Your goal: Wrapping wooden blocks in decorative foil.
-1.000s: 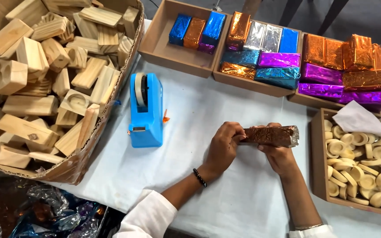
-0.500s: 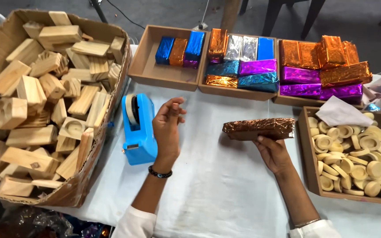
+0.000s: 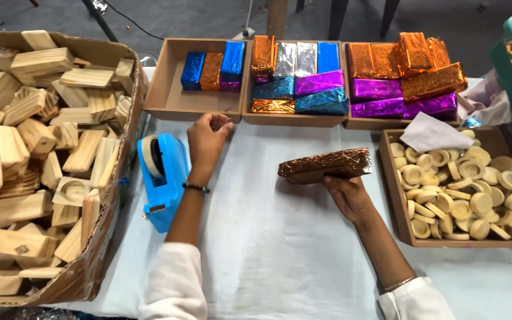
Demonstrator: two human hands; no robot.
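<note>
Bare cloth (image 3: 280,237) between tape dispenser (image 3: 164,178) and tray (image 3: 399,207)

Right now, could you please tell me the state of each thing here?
left hand: raised, fingers curled, nothing visible in it
right hand: holding the brown wrapped block
brown wrapped block: fully covered in foil
tape dispenser: standing, tape roll loaded
cardboard box: open, heaped with wooden blocks
tray of wooden rings: nearly full

A box of blocks (image 3: 37,154) sits left of the dispenser (image 3: 162,178); three trays (image 3: 294,77) line the back; a tray of rings (image 3: 463,186) lies right.
</note>
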